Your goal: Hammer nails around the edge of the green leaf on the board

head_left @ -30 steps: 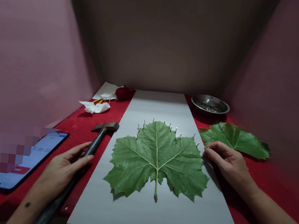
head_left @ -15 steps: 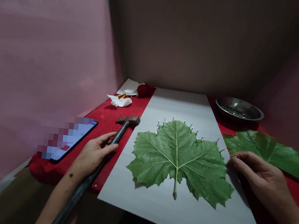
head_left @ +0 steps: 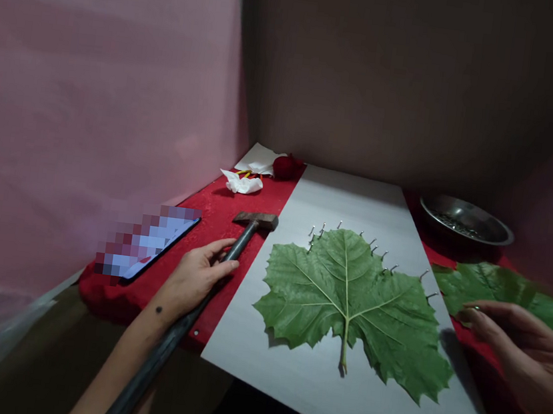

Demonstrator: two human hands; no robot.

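Note:
My left hand (head_left: pixel 200 271) is wrapped round the dark handle of a hammer (head_left: pixel 247 237), whose rusty head rests by the left edge of a white board (head_left: pixel 345 199). A large green leaf (head_left: pixel 332 288) lies on that board with its stem toward me. Several nails (head_left: pixel 373 247) stand upright or tilted along the leaf's far edge and upper right lobe. Off the board's right edge, my right hand (head_left: pixel 521 351) pinches a small shiny nail (head_left: pixel 476 308) between thumb and forefinger, most of it hidden by the fingers.
A metal bowl (head_left: pixel 430 206) of nails stands at the back right, behind a second leaf (head_left: pixel 491 284). A phone (head_left: pixel 161 246) lies on the red cloth (head_left: pixel 144 301) at left. Crumpled tissue (head_left: pixel 243 184) and a red ball-like object (head_left: pixel 286 166) sit at the back left.
The view has turned left, so everything appears farther right. My right hand has drawn away from the leaf's right edge. My left hand keeps its hold on the hammer.

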